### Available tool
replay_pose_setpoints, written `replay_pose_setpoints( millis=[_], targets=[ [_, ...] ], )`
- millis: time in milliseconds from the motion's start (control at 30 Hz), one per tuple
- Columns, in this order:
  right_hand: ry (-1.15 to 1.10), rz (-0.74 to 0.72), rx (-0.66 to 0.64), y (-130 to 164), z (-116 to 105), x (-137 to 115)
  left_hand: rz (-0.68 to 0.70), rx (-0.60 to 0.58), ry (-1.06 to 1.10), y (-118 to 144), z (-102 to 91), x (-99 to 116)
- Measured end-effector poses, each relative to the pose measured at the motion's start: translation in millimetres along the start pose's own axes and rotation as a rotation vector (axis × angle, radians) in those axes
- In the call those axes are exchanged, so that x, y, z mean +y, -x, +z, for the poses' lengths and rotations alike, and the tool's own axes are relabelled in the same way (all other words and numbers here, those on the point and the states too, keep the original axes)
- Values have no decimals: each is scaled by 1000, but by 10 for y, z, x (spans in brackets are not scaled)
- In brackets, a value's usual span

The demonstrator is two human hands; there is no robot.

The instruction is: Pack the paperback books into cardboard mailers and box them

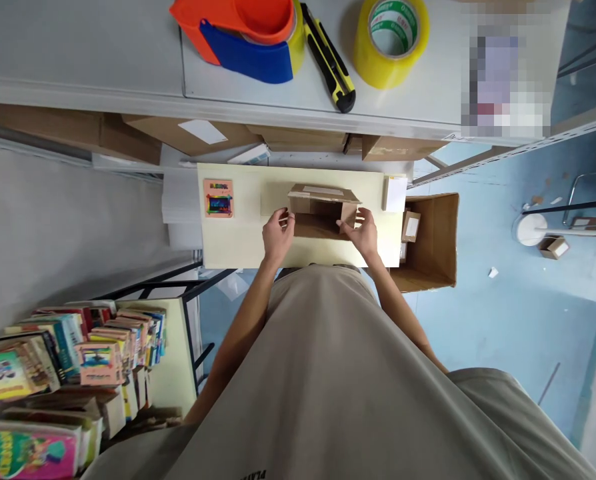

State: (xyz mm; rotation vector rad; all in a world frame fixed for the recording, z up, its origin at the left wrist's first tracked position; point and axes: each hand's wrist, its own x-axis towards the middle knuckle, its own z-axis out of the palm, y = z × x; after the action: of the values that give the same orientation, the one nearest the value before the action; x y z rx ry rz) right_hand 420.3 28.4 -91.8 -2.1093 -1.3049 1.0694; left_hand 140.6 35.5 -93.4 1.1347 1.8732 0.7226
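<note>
A small cardboard box [318, 227] sits on the pale yellow tabletop [238, 250] in front of me, its opening facing me and a flap with a white label raised at the back. At the box's left edge, my left hand [278, 235] has its fingers curled round the side. My right hand [362, 235] grips the right side flap, thumb inside and fingers outside. A pink book [219, 198] with a colourful cover lies flat to the left. Near the table's right end rests a stack of white labels or paper [395, 193].
On the shelf [103, 60] above are a tape dispenser [248, 40], a yellow-black utility knife [329, 60] and a tape roll [391, 43]. A large open carton [435, 243] with small boxes stands right of the table. Several books [98, 360] fill the lower left.
</note>
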Motion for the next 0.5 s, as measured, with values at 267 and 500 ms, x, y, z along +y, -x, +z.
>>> replay_pose_setpoints(
  millis=[267,500],
  targets=[
    [71,-59,46,-105,117,-52,38,-63,-29,-304,-103,47],
    [-31,1,-5,-119,0,11,-38,9,83,-530,-156,-231]
  ],
)
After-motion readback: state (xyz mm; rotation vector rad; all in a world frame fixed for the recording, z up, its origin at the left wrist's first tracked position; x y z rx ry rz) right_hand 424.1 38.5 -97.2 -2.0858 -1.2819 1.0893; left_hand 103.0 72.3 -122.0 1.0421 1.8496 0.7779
